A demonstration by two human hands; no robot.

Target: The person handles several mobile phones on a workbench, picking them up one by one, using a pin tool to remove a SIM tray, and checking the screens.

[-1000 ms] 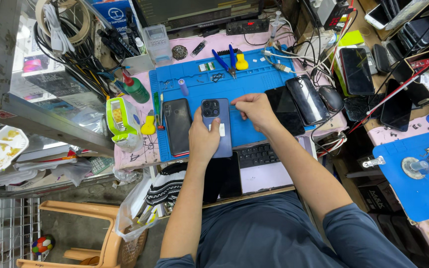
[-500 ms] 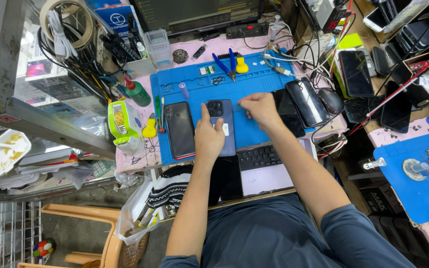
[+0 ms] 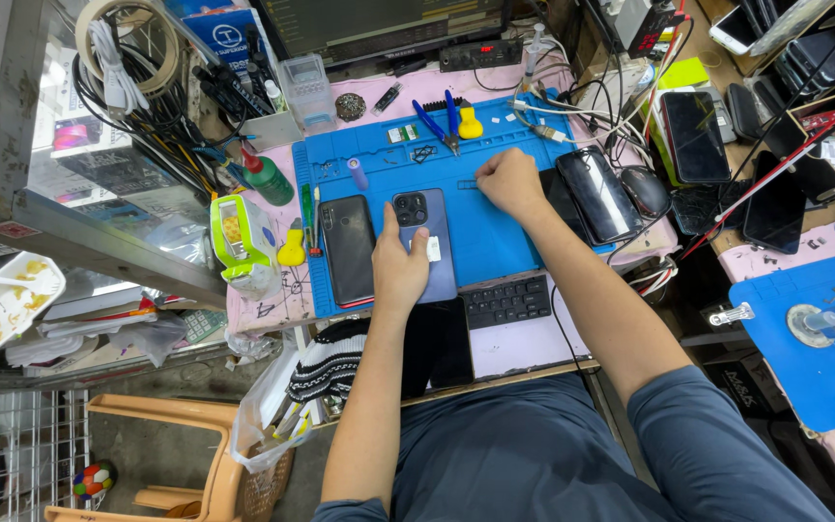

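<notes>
Blue rubber mat (image 3: 495, 232) covers the middle of the pink table (image 3: 408, 92), and the blue phone (image 3: 424, 242) lies back up near the mat's front left corner, just beside a dark phone (image 3: 347, 246) on its left. The left hand (image 3: 398, 266) lies flat on the blue phone's lower half, fingers spread and pressing down, not wrapped around it. The right hand (image 3: 509, 181) rests as a loose fist on the mat toward its right edge, near a black phone (image 3: 596, 193); whether it pinches anything small cannot be told. To do this well, the flat palm should weigh evenly on the phone so it does not slide on the mat, leaving the camera end uncovered. Small parts near the mat's back edge, by the blue pliers (image 3: 434, 124), are best left undisturbed by the forearm.
</notes>
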